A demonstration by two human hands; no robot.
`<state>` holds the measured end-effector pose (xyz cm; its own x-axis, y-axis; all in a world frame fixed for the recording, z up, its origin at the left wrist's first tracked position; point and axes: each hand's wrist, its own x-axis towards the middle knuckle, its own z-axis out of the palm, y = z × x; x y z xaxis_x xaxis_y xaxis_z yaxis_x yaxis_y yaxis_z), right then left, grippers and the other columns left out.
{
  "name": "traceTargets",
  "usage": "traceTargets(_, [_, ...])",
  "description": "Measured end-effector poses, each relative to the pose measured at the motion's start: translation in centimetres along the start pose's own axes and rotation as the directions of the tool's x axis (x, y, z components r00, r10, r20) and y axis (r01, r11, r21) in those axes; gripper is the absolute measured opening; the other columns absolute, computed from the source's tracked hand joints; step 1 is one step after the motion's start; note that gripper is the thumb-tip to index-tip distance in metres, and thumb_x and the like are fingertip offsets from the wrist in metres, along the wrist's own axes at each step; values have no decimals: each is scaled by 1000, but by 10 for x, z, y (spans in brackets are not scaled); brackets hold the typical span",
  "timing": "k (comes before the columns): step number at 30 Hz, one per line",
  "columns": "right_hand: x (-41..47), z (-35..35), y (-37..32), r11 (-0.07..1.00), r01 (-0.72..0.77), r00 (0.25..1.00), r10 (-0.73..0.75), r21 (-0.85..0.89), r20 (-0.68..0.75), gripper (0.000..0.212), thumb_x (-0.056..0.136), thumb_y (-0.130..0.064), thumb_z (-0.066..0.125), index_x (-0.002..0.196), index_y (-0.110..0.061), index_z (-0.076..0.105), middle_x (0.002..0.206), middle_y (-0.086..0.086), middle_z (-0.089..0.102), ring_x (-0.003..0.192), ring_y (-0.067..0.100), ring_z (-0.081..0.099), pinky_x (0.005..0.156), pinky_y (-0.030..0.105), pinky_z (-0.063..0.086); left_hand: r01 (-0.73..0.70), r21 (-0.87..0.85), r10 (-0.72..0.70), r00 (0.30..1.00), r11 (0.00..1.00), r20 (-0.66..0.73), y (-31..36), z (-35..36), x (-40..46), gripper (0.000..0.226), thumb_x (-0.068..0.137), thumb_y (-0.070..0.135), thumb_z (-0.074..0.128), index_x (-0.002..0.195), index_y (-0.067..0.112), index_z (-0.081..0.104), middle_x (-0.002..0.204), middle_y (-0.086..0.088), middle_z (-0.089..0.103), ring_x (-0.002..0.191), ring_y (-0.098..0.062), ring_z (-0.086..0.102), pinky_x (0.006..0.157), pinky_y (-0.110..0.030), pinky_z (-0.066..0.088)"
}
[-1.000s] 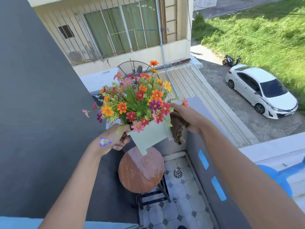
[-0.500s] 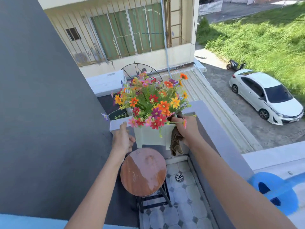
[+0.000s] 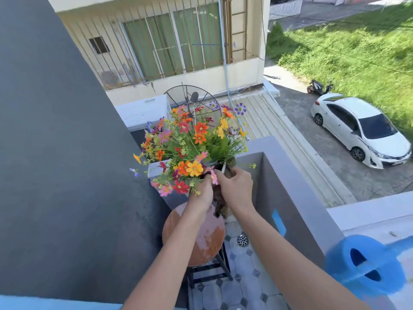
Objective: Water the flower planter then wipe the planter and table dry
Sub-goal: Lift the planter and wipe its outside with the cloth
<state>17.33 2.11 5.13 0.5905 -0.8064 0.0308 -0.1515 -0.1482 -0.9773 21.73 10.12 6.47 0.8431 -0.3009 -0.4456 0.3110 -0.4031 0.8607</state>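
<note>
The planter is held in the air above the round wooden table (image 3: 202, 240), whose top shows pale wet patches. Its colourful flowers (image 3: 192, 144) spread over the pot and hide almost all of it. My left hand (image 3: 201, 194) is closed on the near side of the planter, under the blooms. My right hand (image 3: 237, 186) sits right beside it, gripping a brown cloth (image 3: 220, 205) against the pot. The cloth's loose end hangs down between my wrists.
A dark grey wall (image 3: 67, 175) rises on the left and a grey balcony parapet (image 3: 292, 189) runs along the right. A blue watering can (image 3: 366, 267) sits at the lower right. A floor drain (image 3: 242, 240) lies in the tiles beside the table legs.
The planter has swung from left to centre and turned, hiding its pot. My left hand moved from the pot's left side to next to my right hand.
</note>
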Motion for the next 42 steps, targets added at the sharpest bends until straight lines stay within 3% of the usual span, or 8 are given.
traceTargets(5, [-8,-4,1,982,169,931,-189,90,311,18,97,-16,56,82,-22,48,91,1,42,85,11,44,76,11,34,44,-90,-40,998,995,42,11,-22,7,28,90,30,43,73,13,58,62,-4,49,46,-17,41,36,-16,26])
traceTargets(10, [15,-3,12,950,304,924,-312,73,221,2,96,-17,50,97,-16,52,97,-3,39,91,18,45,85,39,45,102,-249,-61,984,963,166,16,-24,-9,27,94,21,42,69,12,50,55,-4,50,36,-7,25,38,-20,14])
traceTargets(14, [49,-14,12,940,338,935,-331,-41,124,42,97,-14,51,138,-6,51,112,7,43,104,11,42,99,18,35,147,-388,-64,974,910,219,16,-28,-20,19,92,15,47,73,11,48,55,-2,49,37,-7,27,38,-20,15])
traceTargets(20, [55,-21,32,955,280,960,-276,-97,53,23,98,-6,53,119,0,59,100,18,51,88,7,36,80,22,35,160,-502,-47,972,850,229,20,-35,-29,21,92,8,46,72,11,45,51,-2,48,36,-7,29,34,-18,17])
traceTargets(24, [28,-12,44,966,256,965,-253,-42,66,31,95,-3,55,126,0,56,113,10,54,98,12,49,86,1,34,142,-525,-38,978,839,204,23,-37,-28,21,92,7,45,71,11,44,54,-3,46,37,-7,29,32,-17,19])
traceTargets(27, [7,-8,46,957,289,948,-283,-24,149,32,91,-11,54,123,-4,56,116,4,57,108,12,52,94,19,39,125,-553,-27,983,824,182,24,-38,-25,22,94,8,44,73,12,42,57,-4,45,37,-8,29,31,-18,20])
traceTargets(35, [-35,-17,45,964,265,947,-264,16,182,25,88,1,61,112,-6,61,105,0,64,95,4,57,78,2,37,122,-538,-36,985,834,167,26,-46,-22,21,93,7,47,73,11,43,52,-3,46,35,-7,29,32,-16,19])
traceTargets(42, [-40,-12,18,951,229,957,-259,207,134,33,90,-2,60,119,-17,63,115,-4,67,108,7,62,89,18,48,57,-407,5,989,912,150,23,-33,-23,19,96,11,46,77,8,49,56,-3,46,36,-6,28,35,-19,17])
